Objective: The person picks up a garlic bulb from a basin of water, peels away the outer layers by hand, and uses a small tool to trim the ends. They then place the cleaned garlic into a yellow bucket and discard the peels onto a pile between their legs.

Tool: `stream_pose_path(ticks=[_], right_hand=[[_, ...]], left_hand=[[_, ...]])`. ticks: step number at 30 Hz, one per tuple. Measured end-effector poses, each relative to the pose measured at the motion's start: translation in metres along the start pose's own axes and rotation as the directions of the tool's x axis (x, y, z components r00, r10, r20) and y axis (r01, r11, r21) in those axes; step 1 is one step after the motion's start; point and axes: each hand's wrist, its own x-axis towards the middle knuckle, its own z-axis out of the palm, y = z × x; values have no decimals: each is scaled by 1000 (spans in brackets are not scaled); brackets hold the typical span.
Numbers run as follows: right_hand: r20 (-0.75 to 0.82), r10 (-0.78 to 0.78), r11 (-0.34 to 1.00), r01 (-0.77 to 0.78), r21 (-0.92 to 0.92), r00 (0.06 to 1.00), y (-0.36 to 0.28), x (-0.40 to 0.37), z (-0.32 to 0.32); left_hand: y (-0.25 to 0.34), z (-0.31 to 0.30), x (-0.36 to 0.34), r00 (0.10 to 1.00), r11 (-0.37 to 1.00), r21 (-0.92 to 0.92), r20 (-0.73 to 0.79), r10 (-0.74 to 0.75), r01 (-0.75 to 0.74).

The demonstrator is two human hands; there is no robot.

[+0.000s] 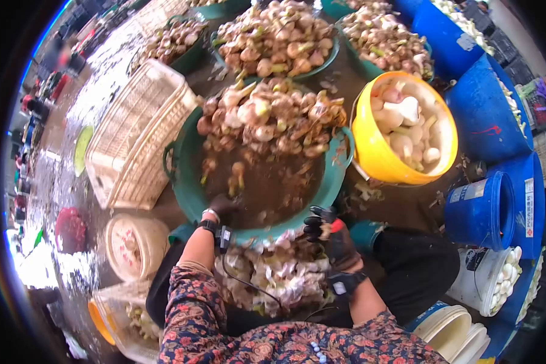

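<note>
Wore long flower-printed sleeves [194, 315] at the nearest edge of the view, with a heap of pale papery garlic skins [279, 276] piled in the lap between both forearms. Held the black-gloved right hand [329, 238] just above that heap, at the near rim of the basin, grip closed narrow on a small pale garlic bulb [325, 231]. Showed a red bit [338, 225] right beside the bulb, too small to name.

Reached the dark-gloved left hand [223, 206] over the near rim and down into the round green plastic basin [185, 182], fingers at its dark bare bottom. Could not tell whether that grip was wide or holding anything, lost as it was against the dark. Wore a black wrist strap with a small device and cable [215, 229] on the left wrist.

Off to the near left on the wet floor: a round white plastic bucket [158, 233]. Off to the near right: a white pail [467, 285] of peeled cloves and, just beyond it, a small blue plastic bucket [476, 212].

Heaped against the far side of the green basin: a mound of unpeeled brown-skinned garlic bulbs [267, 118], with a few strays lower down near the left hand. Just beside the basin's right rim: a round yellow plastic bucket [370, 151] filled with peeled white garlic [406, 121]. Just beside its left rim: a woven white plastic basket [139, 133], lying tilted.

Farther off: more green basins [324, 60] heaped with unpeeled garlic, and tall blue plastic drums [485, 109] at the right.
</note>
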Motion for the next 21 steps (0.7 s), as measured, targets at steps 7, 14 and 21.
stream_pose_path(ticks=[7, 14, 21], right_hand=[[-97, -308, 769, 188, -611, 946, 50, 3, 32], [-109, -402, 814, 301, -496, 909, 36, -12, 32], [52, -89, 989, 94, -110, 995, 30, -37, 31]], left_hand=[[74, 38, -91, 733, 749, -422, 241, 636, -511], [148, 54, -175, 865, 836, -291, 55, 500, -465], [134, 44, -185, 912, 837, -507, 210, 352, -206]])
